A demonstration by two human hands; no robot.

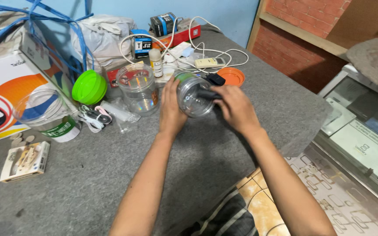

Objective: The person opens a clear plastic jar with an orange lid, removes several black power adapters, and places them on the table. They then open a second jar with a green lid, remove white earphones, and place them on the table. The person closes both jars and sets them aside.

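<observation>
Left hand holds clear jar on its side, mid table. Right hand at jar's 3 o'clock grips a black thing w/ fingers. Green lid at 9 o'clock.

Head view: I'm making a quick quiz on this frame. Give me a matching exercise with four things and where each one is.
Things:
1. clear jar
2. green lid
3. orange lid
4. small box

Places:
A. flat on the table beyond the right hand
B. near the table's left edge
C. held on its side by the left hand
D. propped left of the upright open jar

Pairs: 1-C, 2-D, 3-A, 4-B
</observation>
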